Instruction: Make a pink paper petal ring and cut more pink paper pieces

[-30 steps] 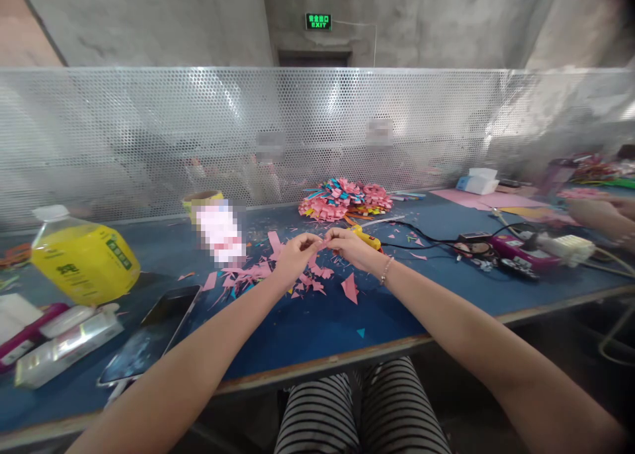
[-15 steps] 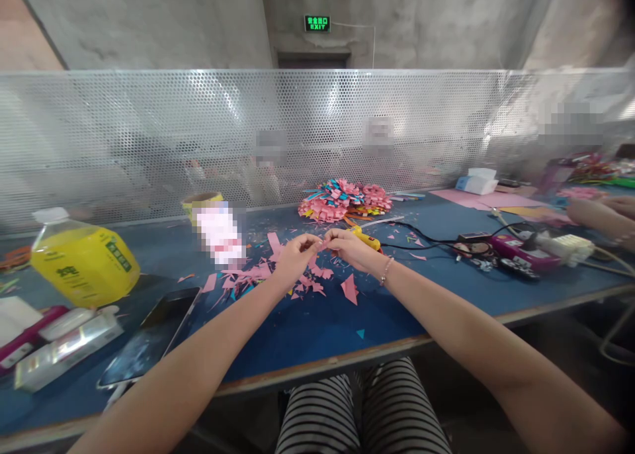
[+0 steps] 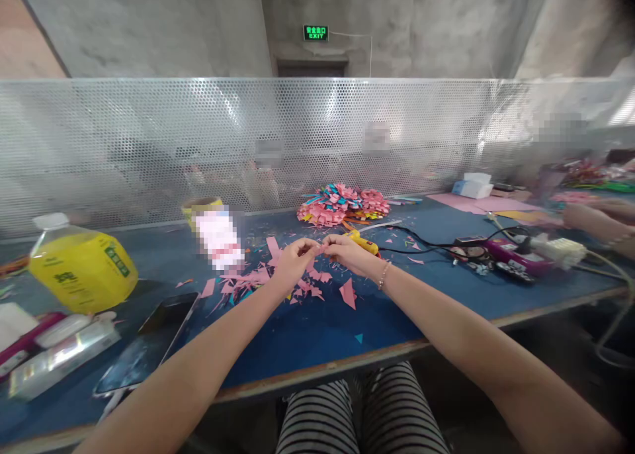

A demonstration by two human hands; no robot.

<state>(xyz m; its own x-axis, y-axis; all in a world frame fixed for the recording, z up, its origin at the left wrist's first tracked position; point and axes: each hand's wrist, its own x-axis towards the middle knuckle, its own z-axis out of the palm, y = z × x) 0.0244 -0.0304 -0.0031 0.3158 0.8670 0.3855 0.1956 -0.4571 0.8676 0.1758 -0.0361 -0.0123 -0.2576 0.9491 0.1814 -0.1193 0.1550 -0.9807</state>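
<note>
My left hand (image 3: 296,259) and my right hand (image 3: 351,254) meet fingertip to fingertip above the middle of the blue table. Both are closed in a pinch on one small pink paper piece (image 3: 321,248), mostly covered by the fingers. Cut pink paper scraps (image 3: 243,280) lie under and left of my left hand. A larger pink scrap (image 3: 348,294) rests below my right hand. Just behind my right hand is a yellow hot glue gun (image 3: 364,243) with a black cord. Beyond the hands sits a heap of fringed pink, blue and yellow paper pieces (image 3: 330,204).
A yellow-labelled jug (image 3: 82,265), a phone (image 3: 146,345) and a silvery box (image 3: 64,361) stand at left. A lit, blurred screen (image 3: 218,239) leans on a yellow roll (image 3: 202,204). Purple power strip (image 3: 518,255) at right, near another person's hands (image 3: 595,216). A perforated metal screen (image 3: 149,143) runs behind.
The view has shifted slightly, so the scene sits a little lower. My hands stay together in the same pinch, with hardly any finger movement.
</note>
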